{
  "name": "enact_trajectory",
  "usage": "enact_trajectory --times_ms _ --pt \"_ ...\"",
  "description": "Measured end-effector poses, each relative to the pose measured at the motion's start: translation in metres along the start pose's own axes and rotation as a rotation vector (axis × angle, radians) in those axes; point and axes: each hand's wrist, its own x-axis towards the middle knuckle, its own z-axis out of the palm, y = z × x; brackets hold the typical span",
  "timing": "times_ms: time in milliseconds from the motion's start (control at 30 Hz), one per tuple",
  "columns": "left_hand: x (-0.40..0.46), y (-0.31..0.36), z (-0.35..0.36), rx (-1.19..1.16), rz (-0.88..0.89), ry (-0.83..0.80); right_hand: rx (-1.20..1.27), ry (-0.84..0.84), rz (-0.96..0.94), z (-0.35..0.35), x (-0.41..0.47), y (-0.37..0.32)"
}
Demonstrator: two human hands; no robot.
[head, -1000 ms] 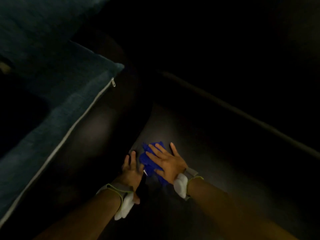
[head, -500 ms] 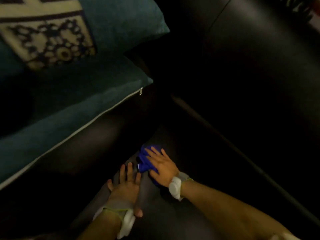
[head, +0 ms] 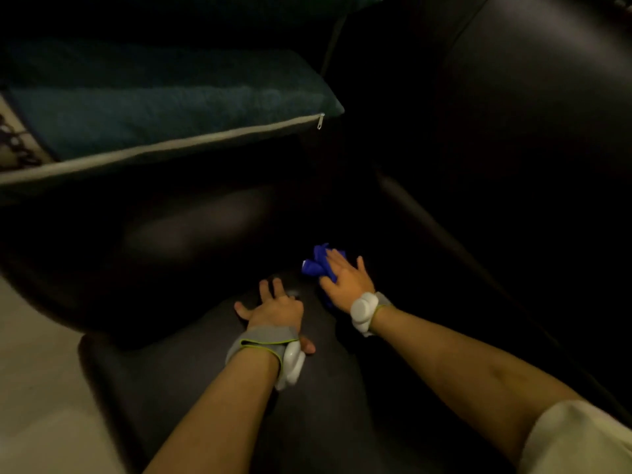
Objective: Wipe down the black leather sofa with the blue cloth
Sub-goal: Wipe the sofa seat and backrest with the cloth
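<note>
The black leather sofa (head: 513, 138) fills most of the dim view, its seat and backrest running up to the right. A crumpled blue cloth (head: 316, 263) lies on the seat near the middle. My right hand (head: 347, 280) presses flat on the cloth with straight, spread fingers. My left hand (head: 273, 307) rests flat on the leather just left of the cloth, fingers spread, holding nothing. Both wrists wear grey bands with white pods.
A teal cushion (head: 171, 111) with a pale zipped edge lies on the sofa at the upper left, with a patterned cushion (head: 13, 138) at the far left edge. Pale floor (head: 37, 388) shows at the lower left beside the sofa's front edge.
The view has swung, so the cushions shifted up and left. My right hand has pushed the cloth further away from my left hand, towards the back of the seat.
</note>
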Motion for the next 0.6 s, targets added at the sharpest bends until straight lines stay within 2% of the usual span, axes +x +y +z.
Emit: enact_trajectory --times_ms 133,267,400,433,500,600 --pt "-0.003 0.008 0.022 -0.033 -0.084 0.106 -0.051 0.032 -0.023 -0.012 0.020 0.024" --pt "-0.005 0.027 0.058 -0.229 -0.291 0.209 -0.036 0.147 -0.024 -0.001 0.018 0.011" --pt "-0.007 0.055 0.065 -0.319 -0.414 0.208 -0.095 -0.016 -0.412 -0.004 -0.004 0.009" --pt "-0.004 0.057 0.062 -0.314 -0.431 0.204 -0.118 -0.045 -0.458 -0.014 0.001 0.017" --pt "0.002 0.062 0.059 -0.281 -0.463 0.208 -0.108 -0.011 -0.400 -0.029 0.014 0.039" --pt "0.011 0.070 0.071 -0.191 -0.517 0.253 0.176 0.118 -0.075 -0.038 0.016 0.073"
